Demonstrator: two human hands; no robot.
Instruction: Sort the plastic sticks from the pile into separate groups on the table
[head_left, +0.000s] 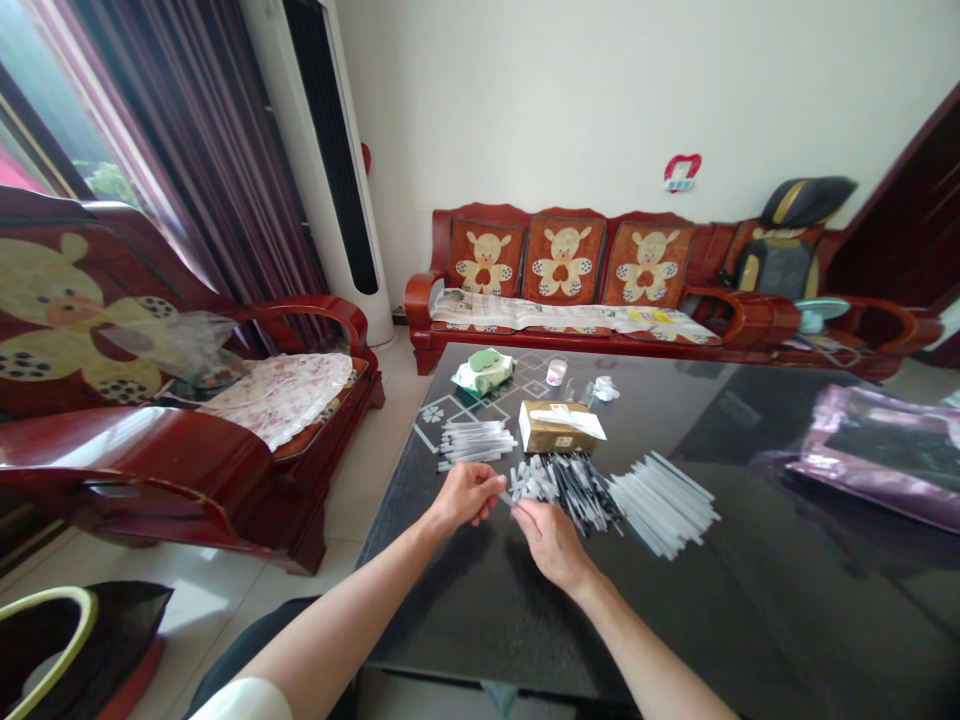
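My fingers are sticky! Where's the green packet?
In the head view, the green packet lies at left on the black table, beyond the leftmost white tubes.

Head feed | I look out from head height, forward and down | left hand (469, 494) and right hand (553, 545) near me, below mid-frame | dark table (757, 610) stretching away beneath them | red armchair (135, 445) at left edge | wooden sofa (424, 300) and pale wall (525, 100) farther off, facing me

The piece (506, 498) between the left grip (468, 495) and right grip (553, 545) is too small to identify; picture edges cut off the purple package (874, 465), armchair (127, 455) and yellow ring (88, 612).
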